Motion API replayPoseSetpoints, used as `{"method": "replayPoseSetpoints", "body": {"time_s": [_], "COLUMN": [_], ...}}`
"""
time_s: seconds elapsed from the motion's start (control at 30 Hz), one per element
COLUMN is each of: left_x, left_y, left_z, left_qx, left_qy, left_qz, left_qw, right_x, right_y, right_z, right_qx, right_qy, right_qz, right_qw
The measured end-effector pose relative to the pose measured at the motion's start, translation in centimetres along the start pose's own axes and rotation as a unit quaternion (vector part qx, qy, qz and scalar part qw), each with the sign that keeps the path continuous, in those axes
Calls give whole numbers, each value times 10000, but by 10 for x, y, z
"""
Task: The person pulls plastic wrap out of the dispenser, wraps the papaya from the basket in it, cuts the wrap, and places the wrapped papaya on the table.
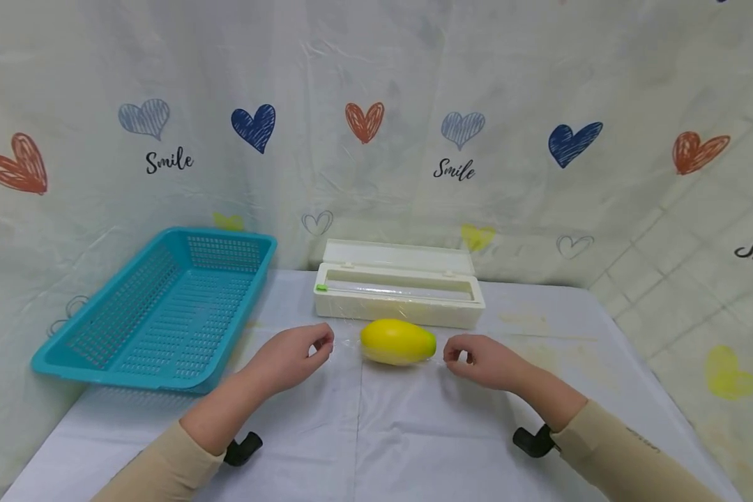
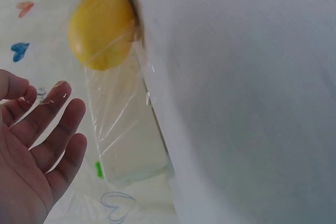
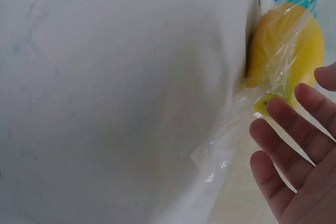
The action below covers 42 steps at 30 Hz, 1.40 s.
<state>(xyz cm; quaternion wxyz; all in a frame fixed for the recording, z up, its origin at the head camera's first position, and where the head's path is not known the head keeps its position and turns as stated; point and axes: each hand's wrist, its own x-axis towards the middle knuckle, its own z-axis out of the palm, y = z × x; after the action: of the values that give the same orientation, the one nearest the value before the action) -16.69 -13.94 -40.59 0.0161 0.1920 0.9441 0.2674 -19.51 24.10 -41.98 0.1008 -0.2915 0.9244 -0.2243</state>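
A yellow oval fruit (image 1: 394, 341) with a green end lies on its side, covered in clear cling film (image 3: 286, 59). To its left, my left hand (image 1: 298, 354) pinches a bit of the film between thumb and forefinger; its other fingers spread apart in the left wrist view. My right hand (image 1: 486, 359) is at the green end, its fingers loosely bent and apart, with the thumb off the forefinger in the right wrist view. A loose film edge trails below that end. Behind the fruit stands a white cling film dispenser (image 1: 395, 305), lid raised, with a green slider (image 1: 321, 287).
At the left, a teal plastic basket (image 1: 226, 348) with perforated sides stands on the table. A white cloth (image 1: 408, 439) covers the tabletop. The backdrop (image 1: 414, 56), printed with hearts and writing, hangs right behind the dispenser.
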Motion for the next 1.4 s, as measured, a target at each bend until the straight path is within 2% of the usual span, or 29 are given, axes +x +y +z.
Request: {"method": "replayPoseSetpoints", "body": {"time_s": [0.33,0.47,0.7,0.9,1.03,1.27,1.4], "left_x": [-1,-1,-3,-7,-8,-10,-11], "left_y": [2,1,-6,-9,-10,-12,-14], "left_z": [1,2,4,5,7,8,9], "left_qx": [-37,-57,-38,111,197,234,266], "left_qy": [-91,-130,-280,-604,-744,-850,-843], "left_qz": [64,64,85,206,215,265,302], "left_qw": [9999,9999,9996,9979,9968,9958,9956], "right_x": [14,14,10,8,10,13,14], "right_y": [-3,-1,-3,-3,-1,2,3], "right_z": [17,19,16,19,23,26,26], "right_qx": [-869,-825,-411,-165,-219,-573,-662], "right_qy": [-247,-320,-375,-474,-513,-473,-512], "right_qz": [27,-135,-432,8,106,-305,-278], "right_qw": [9959,9960,9975,9987,9984,9968,9961]}}
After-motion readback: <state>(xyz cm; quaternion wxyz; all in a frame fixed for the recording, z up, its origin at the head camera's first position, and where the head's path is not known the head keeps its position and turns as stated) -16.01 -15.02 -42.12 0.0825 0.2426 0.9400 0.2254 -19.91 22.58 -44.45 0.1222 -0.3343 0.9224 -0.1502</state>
